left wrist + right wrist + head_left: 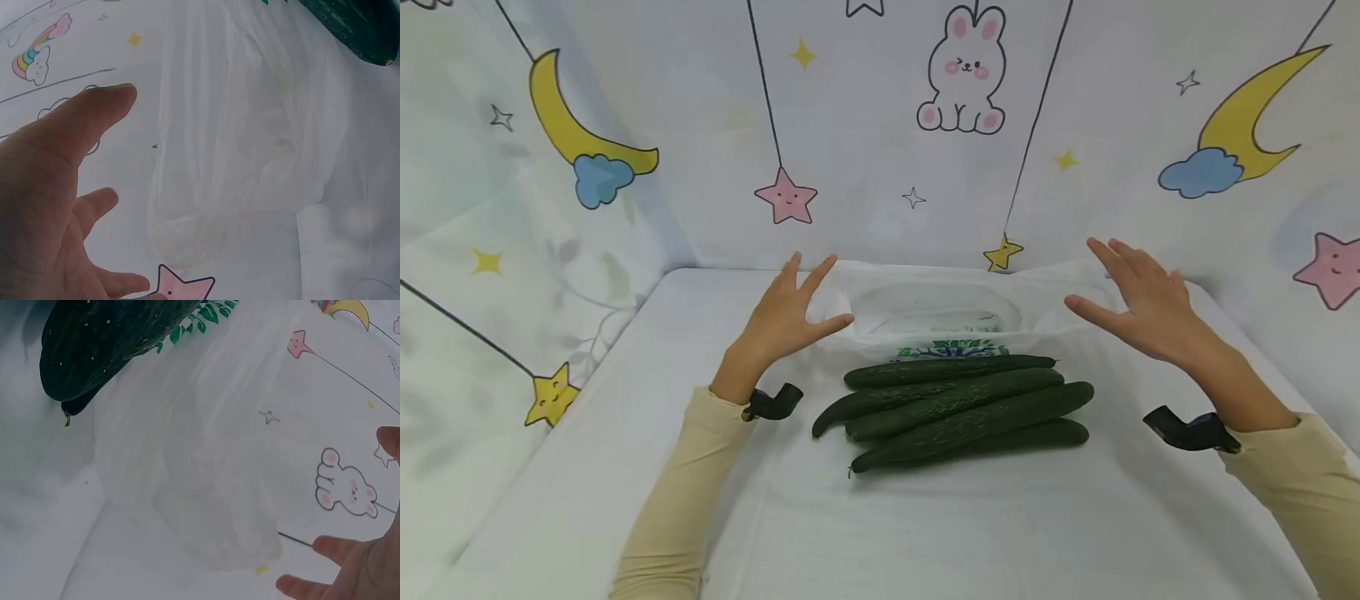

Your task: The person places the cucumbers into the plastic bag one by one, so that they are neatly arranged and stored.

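Several dark green cucumbers (955, 408) lie side by side in a pile on the white table. Right behind them a thin white plastic bag (925, 300) with a green and blue tree print lies spread out. My left hand (790, 308) is raised at the bag's left end, fingers spread and holding nothing. At the bag's right end my right hand (1142, 304) is held up the same way, its fingers apart. In the left wrist view the sheer bag (237, 137) hangs beside the thumb. The right wrist view has cucumber ends (106, 350) over the bag (200, 469).
The table (970, 542) has a white cover. Behind it rises a cloth backdrop (865, 117) printed with moons, stars and a rabbit. A black wrist band piece (775, 402) sits at the left cuff, another black piece (1187, 431) at the right.
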Demonstrator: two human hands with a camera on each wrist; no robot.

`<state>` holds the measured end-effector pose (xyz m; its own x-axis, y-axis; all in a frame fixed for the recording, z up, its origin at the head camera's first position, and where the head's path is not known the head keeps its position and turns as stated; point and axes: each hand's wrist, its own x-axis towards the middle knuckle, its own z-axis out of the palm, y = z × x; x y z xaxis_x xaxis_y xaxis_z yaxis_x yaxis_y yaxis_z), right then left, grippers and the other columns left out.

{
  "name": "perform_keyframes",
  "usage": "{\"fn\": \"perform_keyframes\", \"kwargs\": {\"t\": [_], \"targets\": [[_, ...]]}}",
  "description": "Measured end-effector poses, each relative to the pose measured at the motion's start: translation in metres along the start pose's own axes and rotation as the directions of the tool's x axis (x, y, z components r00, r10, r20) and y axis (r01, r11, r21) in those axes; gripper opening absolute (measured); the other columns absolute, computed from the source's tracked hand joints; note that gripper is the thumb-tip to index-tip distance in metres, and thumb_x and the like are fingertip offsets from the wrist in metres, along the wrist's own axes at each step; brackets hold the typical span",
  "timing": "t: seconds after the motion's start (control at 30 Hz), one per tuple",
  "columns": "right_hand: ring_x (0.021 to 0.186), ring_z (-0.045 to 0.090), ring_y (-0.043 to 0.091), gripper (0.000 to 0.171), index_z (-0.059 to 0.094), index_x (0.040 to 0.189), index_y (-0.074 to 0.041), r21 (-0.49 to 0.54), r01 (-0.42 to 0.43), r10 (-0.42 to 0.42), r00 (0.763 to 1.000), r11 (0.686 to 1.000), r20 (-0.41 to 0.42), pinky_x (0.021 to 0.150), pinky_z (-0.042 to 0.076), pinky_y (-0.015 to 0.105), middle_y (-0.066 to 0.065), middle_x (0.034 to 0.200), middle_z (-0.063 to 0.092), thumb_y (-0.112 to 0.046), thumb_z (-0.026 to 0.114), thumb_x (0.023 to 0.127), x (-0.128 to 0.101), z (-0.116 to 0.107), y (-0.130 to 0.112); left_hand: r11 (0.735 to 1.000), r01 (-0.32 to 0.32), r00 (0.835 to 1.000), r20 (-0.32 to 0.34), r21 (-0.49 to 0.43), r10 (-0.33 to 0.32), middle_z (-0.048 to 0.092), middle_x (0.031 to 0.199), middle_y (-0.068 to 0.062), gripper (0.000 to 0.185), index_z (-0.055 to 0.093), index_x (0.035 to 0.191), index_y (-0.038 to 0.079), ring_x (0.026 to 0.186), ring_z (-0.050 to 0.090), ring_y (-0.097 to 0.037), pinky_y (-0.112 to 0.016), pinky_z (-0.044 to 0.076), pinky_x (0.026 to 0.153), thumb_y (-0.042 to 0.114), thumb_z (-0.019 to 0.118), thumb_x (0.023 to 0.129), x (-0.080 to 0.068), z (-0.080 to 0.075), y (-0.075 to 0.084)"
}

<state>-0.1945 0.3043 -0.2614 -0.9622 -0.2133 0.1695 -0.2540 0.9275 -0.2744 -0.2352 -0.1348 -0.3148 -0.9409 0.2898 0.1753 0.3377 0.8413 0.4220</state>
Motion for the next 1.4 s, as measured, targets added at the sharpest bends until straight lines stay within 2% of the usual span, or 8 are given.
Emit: {"fn": "perform_keyframes", "kwargs": {"t": [0.17,0.3,0.63,0.73,0.83,0.97,1.07,1.4], "targets": [[0.141,0.002,0.041,0.080,0.007,0.151,-0.023,-0.008,0.030,-0.031,0.999,1.000,-0.030,0.098,0.001,0.073,0.016,0.156,0.006,-0.050,0.050,0.089,-0.004,0.002,-0.006,1.000,0.003,0.999,0.032,-0.030,-0.002,-0.007,0.156,-0.014,0.074,0.027,0.144,0.043,0.143,0.007,-0.038,-0.057,0.021,0.108,0.065,0.056,0.079,-0.002,0.003,0.001],[0.141,0.006,0.040,0.081,0.012,0.151,-0.024,-0.006,0.072,-0.072,0.996,0.997,-0.053,0.098,0.003,0.072,0.015,0.155,0.011,-0.049,0.055,0.087,-0.009,0.002,-0.015,0.999,0.005,0.999,0.051,-0.053,-0.003,-0.008,0.156,-0.014,0.072,0.031,0.142,0.042,0.142,0.012,-0.037,-0.056,0.025,0.107,0.066,0.056,0.079,-0.001,0.005,0.001],[0.140,0.011,0.039,0.086,0.016,0.150,-0.027,-0.004,0.161,-0.161,0.985,0.987,-0.055,0.101,0.001,0.071,0.014,0.153,0.016,-0.047,0.065,0.081,-0.020,0.006,-0.037,0.991,0.067,0.993,0.106,-0.118,-0.055,-0.015,0.156,-0.005,0.072,0.025,0.143,0.047,0.121,0.050,-0.037,-0.054,0.042,0.088,0.067,0.053,0.080,0.001,0.012,-0.006],[0.140,0.011,0.038,0.088,0.018,0.149,-0.030,0.020,0.179,-0.177,0.982,0.984,-0.063,0.101,0.007,0.071,0.012,0.153,0.016,-0.045,0.068,0.079,-0.022,0.007,-0.041,0.986,0.084,0.991,0.114,-0.143,-0.068,-0.016,0.156,-0.002,0.072,0.023,0.142,0.049,0.122,0.049,-0.038,-0.056,0.040,0.091,0.069,0.051,0.079,0.002,0.013,-0.008],[0.140,0.012,0.036,0.088,0.021,0.148,-0.032,0.056,0.196,-0.190,0.978,0.979,-0.088,0.098,0.016,0.070,0.009,0.154,0.017,-0.041,0.071,0.077,-0.024,0.007,-0.044,0.981,0.093,0.990,0.122,-0.170,-0.073,-0.013,0.156,-0.003,0.073,0.022,0.142,0.049,0.131,0.037,-0.041,-0.062,0.029,0.100,0.071,0.050,0.079,0.003,0.013,-0.010],[0.138,0.019,0.033,0.086,0.024,0.147,-0.035,0.099,0.214,-0.203,0.973,0.972,-0.109,0.094,0.024,0.068,0.005,0.153,0.020,-0.038,0.073,0.077,-0.026,0.007,-0.051,0.978,0.089,0.989,0.130,-0.188,-0.065,-0.002,0.157,-0.004,0.071,0.025,0.142,0.048,0.137,0.027,-0.039,-0.064,0.021,0.103,0.069,0.051,0.080,0.006,0.014,-0.013],[0.136,0.023,0.030,0.085,0.025,0.146,-0.037,0.142,0.211,-0.199,0.975,0.967,-0.095,0.093,0.027,0.066,0.003,0.152,0.023,-0.037,0.074,0.076,-0.028,0.010,-0.057,0.978,0.078,0.990,0.128,-0.194,-0.054,0.005,0.157,-0.005,0.069,0.028,0.142,0.047,0.138,0.025,-0.036,-0.065,0.021,0.103,0.069,0.051,0.080,0.007,0.015,-0.016],[0.132,0.032,0.027,0.087,0.030,0.143,-0.036,0.180,0.200,-0.197,0.980,0.963,-0.034,0.093,0.033,0.059,-0.001,0.147,0.033,-0.044,0.077,0.071,-0.031,0.025,-0.068,0.977,0.089,0.988,0.140,-0.191,-0.063,0.010,0.156,-0.009,0.072,0.025,0.144,0.043,0.129,0.041,-0.031,-0.063,0.025,0.102,0.069,0.049,0.081,0.009,0.020,-0.018]]}}
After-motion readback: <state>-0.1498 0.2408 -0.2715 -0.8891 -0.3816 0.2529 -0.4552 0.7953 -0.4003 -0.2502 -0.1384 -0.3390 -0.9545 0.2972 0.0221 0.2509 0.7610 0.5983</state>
